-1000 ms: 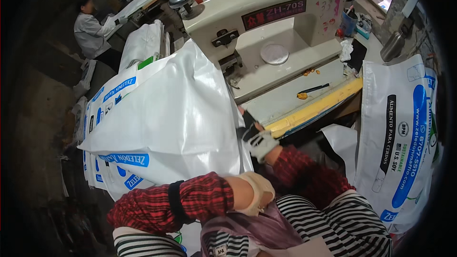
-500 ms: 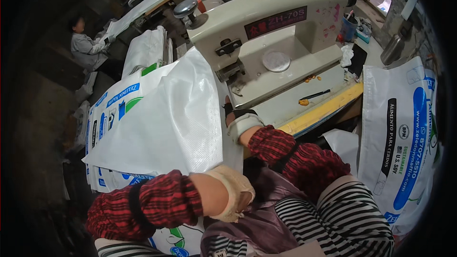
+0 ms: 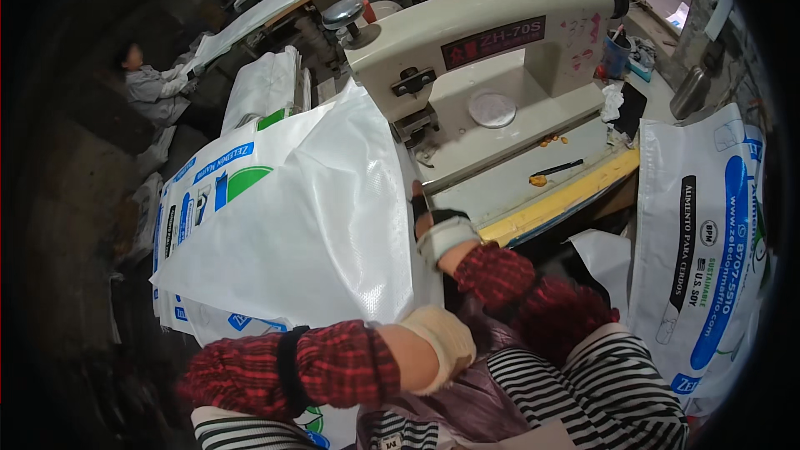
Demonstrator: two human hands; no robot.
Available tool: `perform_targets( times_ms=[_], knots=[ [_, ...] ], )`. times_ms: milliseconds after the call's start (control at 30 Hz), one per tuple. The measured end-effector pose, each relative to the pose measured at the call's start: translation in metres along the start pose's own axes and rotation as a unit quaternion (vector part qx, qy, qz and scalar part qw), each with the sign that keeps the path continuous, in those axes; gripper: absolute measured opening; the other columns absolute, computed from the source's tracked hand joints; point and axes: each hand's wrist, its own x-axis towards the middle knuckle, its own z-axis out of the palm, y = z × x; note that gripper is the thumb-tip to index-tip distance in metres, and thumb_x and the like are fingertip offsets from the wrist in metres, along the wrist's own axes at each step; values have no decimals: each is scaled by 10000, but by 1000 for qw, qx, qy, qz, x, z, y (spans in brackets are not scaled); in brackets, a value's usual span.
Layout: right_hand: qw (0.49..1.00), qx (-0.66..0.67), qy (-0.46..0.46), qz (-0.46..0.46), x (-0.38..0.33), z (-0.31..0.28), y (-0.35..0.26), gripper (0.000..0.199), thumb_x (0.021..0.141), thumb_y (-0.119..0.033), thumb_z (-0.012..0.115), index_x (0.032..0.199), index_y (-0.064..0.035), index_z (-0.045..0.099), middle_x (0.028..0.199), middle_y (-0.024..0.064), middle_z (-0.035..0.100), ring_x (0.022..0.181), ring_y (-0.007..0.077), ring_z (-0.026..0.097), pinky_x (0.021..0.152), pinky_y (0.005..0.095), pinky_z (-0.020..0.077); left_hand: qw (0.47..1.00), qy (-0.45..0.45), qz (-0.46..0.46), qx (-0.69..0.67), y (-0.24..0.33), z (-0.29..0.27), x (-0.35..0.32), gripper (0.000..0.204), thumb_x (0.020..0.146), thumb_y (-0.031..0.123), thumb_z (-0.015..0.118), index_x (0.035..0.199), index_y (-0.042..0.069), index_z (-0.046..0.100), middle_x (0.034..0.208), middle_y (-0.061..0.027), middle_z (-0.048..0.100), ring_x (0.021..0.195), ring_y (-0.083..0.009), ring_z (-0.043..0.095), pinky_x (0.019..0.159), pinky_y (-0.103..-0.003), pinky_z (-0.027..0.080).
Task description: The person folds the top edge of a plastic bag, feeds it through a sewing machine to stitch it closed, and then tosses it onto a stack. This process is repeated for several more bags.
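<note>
A large white woven sack (image 3: 333, 225) lies slanted across the worktop, its top corner against the head of a cream sewing machine (image 3: 450, 29). My right hand (image 3: 429, 218), in a glove with dark fingers and a pale cuff, is at the sack's right edge just below the needle area. One bare fingertip points up along that edge, and the hand looks closed on the sack. At the sack's near corner is my left hand (image 3: 446, 346), in a cream glove. Its fingers are hidden from view.
Printed sacks (image 3: 179, 225) are stacked under the white one on the left. Another printed sack (image 3: 708, 250) hangs at the right. A dark slim tool (image 3: 557, 168) lies by the yellow table edge (image 3: 567, 192). A co-worker (image 3: 154, 87) sits far left.
The whole view has shifted slightly, with the machine now further right. My left hand and forearm have moved right along the sack's near edge. My right hand stays by the sack's right edge.
</note>
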Motion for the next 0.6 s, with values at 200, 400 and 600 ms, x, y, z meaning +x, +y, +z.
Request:
perform_targets(
  times_ms=[200, 400, 600],
  knots=[
    [959, 172, 156, 165, 65, 10, 27, 661, 766, -218, 546, 1326, -44, 239, 812, 195, 617, 718, 319, 610, 638, 412, 481, 965, 232, -124, 9, -51, 1, 37, 174, 692, 263, 626, 723, 92, 639, 735, -102, 630, 706, -299, 616, 603, -378, 491],
    [684, 678, 217, -162, 57, 32, 73, 473, 839, -233, 511, 1289, -166, 386, 833, 129, 607, 673, 236, 572, 621, 349, 461, 900, 374, -212, 69, -137, -30, 47, 173, 678, 271, 619, 715, 108, 664, 730, -114, 632, 699, -283, 620, 593, -376, 484],
    [485, 869, 93, -39, 28, 23, 62, 388, 851, -241, 497, 1226, -149, 465, 673, -51, 454, 481, 85, 458, 417, 226, 387, 864, 368, -343, 37, -217, -51, 13, 193, 686, 271, 610, 771, 108, 667, 751, -109, 634, 723, -279, 616, 628, -364, 480]
  ],
)
